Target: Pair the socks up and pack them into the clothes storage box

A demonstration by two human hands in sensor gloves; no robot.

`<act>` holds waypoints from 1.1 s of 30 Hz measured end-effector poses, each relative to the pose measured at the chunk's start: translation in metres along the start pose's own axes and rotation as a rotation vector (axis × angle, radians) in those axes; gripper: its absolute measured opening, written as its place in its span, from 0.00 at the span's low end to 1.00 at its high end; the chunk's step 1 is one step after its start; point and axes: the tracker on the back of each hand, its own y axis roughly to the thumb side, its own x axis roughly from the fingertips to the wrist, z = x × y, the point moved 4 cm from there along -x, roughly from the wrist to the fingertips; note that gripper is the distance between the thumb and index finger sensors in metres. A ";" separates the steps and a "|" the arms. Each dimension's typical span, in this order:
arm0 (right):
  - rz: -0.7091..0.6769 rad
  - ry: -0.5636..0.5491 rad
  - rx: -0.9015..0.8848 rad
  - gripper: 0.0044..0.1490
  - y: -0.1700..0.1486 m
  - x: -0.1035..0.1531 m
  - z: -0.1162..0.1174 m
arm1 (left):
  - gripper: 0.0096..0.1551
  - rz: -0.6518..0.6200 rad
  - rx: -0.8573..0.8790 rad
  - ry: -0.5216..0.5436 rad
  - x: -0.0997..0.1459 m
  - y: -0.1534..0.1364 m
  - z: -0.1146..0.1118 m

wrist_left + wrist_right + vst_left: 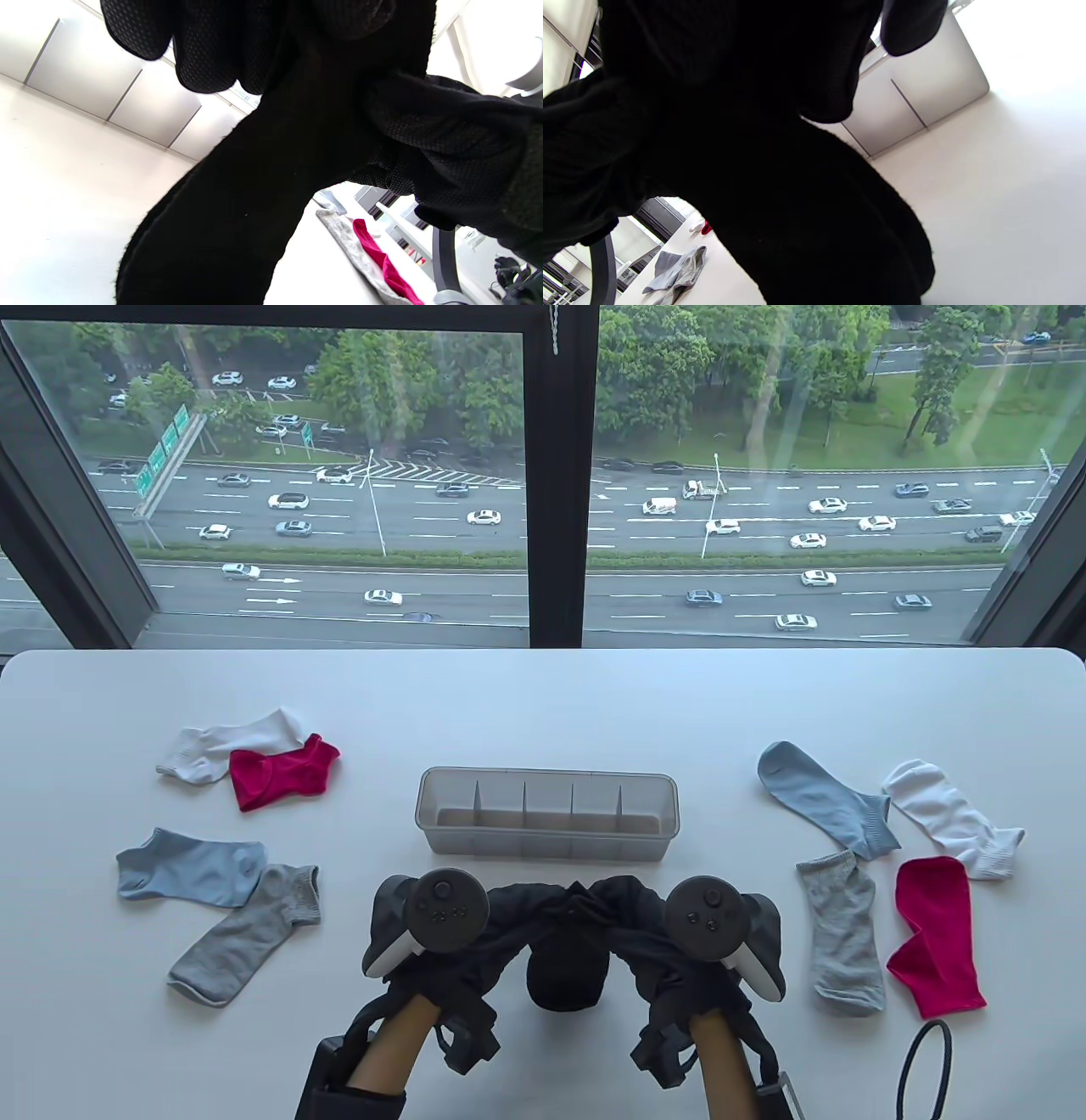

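White table (543, 695) by window: clear grey plastic divided storage box (547, 813) centre, black knit socks (567, 976) just in front, gripped by left hand (428, 933) and right hand (717, 937), fingers curled on fabric.

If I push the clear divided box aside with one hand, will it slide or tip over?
The box looks likely to slide rather than tip: it is long and low and sits flat on the smooth white table. Its compartments look empty and its walls look like thin plastic, so it is probably light and may skid or swivel if pushed near one end.
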 end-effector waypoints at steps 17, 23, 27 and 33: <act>0.164 0.266 0.279 0.40 -0.027 -0.008 0.056 | 0.47 0.402 -0.267 -0.266 0.000 -0.052 -0.036; 0.099 0.552 0.190 0.35 -0.016 -0.005 0.082 | 0.27 0.293 -0.171 -0.706 0.010 -0.045 -0.069; 0.104 0.651 0.294 0.34 -0.014 -0.003 0.094 | 0.31 0.307 -0.178 -0.836 0.029 -0.060 -0.085; 0.125 0.801 0.274 0.43 -0.014 0.002 0.115 | 0.27 0.375 -0.228 -0.682 0.022 -0.085 -0.072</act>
